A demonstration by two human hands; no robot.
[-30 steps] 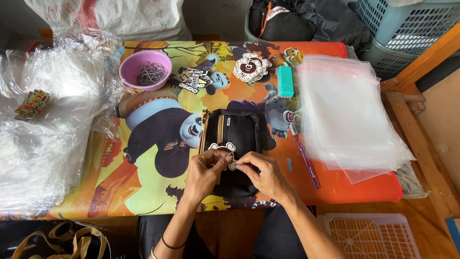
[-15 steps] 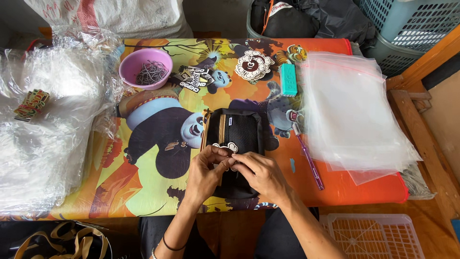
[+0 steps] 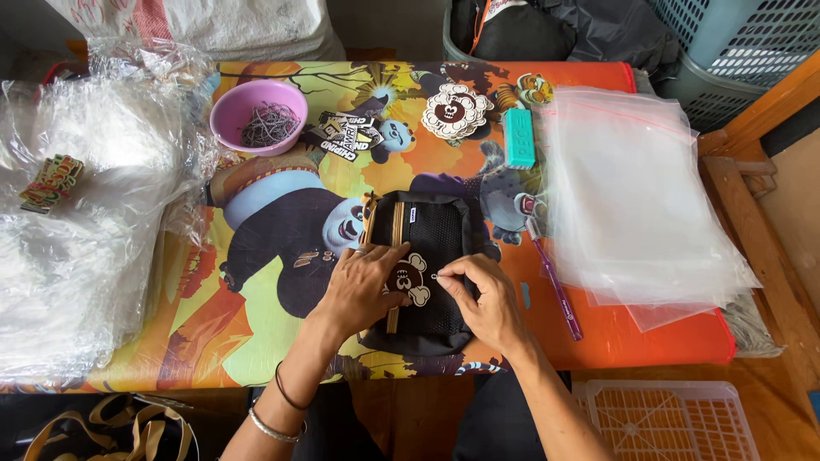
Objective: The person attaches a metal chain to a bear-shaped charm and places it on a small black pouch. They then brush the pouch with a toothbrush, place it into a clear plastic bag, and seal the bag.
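Note:
A small black mesh pouch with tan zipper strips lies on the colourful cartoon table cover, near its front edge. A brown-and-white skull-shaped tag rests on the pouch. My left hand lies flat on the pouch and pins the tag with its fingers. My right hand pinches a small metal piece at the tag's right edge.
A pink bowl of small metal chains stands at the back left. More tags and a teal block lie at the back. Clear zip bags pile on the right, crumpled plastic on the left. A purple pen lies beside the pouch.
Both hands have stayed on the pouch; the fingers shifted slightly around the tag, which shows more fully now.

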